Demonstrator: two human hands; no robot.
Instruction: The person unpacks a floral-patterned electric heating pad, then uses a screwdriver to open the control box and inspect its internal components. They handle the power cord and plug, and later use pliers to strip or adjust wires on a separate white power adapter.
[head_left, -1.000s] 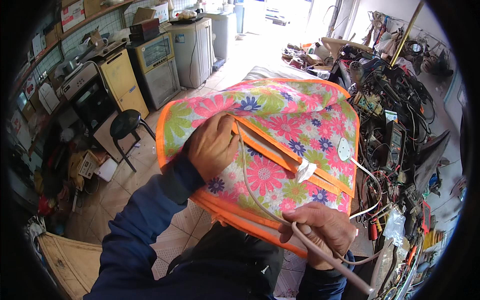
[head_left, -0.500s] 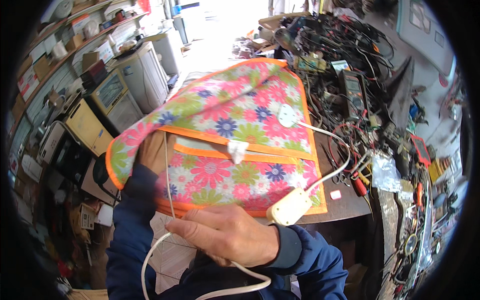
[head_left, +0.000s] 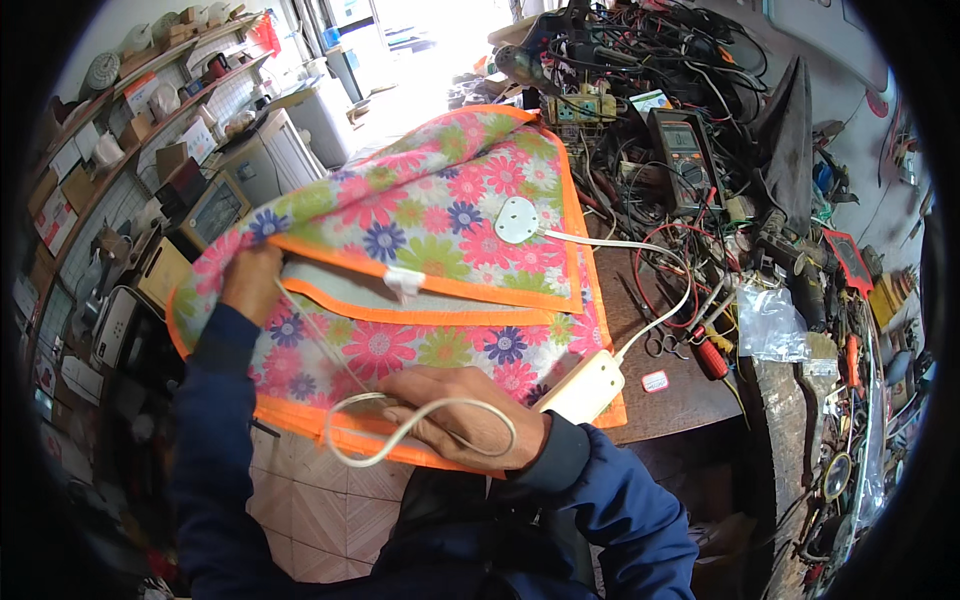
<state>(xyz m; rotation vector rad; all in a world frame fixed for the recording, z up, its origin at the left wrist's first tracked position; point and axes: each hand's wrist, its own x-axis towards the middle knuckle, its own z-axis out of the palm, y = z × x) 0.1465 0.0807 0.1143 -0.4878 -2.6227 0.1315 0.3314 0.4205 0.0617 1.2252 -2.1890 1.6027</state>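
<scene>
A floral electric blanket (head_left: 420, 350) with orange edging lies folded on the bench. Its upper layer gapes along the left and front, and a small white tag hangs from the edge. My left hand (head_left: 252, 285) grips the blanket's edge at the left, its fingertips partly hidden by cloth. Over the blanket's front edge, my right hand (head_left: 465, 412) is closed on a looped white cord (head_left: 365, 460), part of which runs up toward my left hand. A cream controller (head_left: 585, 390) rests beside my right wrist, wired to a round white connector (head_left: 518, 220) on the blanket.
Right of the blanket lie scissors (head_left: 668, 345), a red-handled screwdriver (head_left: 712, 360) and a multimeter (head_left: 685, 160). Tangled cables (head_left: 660, 60) heap up behind them. Old appliances (head_left: 235, 165) and loaded shelves line the left side. Tiled floor (head_left: 320, 500) shows below the bench.
My left hand has come out from under the upper layer and now grips its left edge. My right hand still holds the cord, whose loop has drawn up around my fingers.
</scene>
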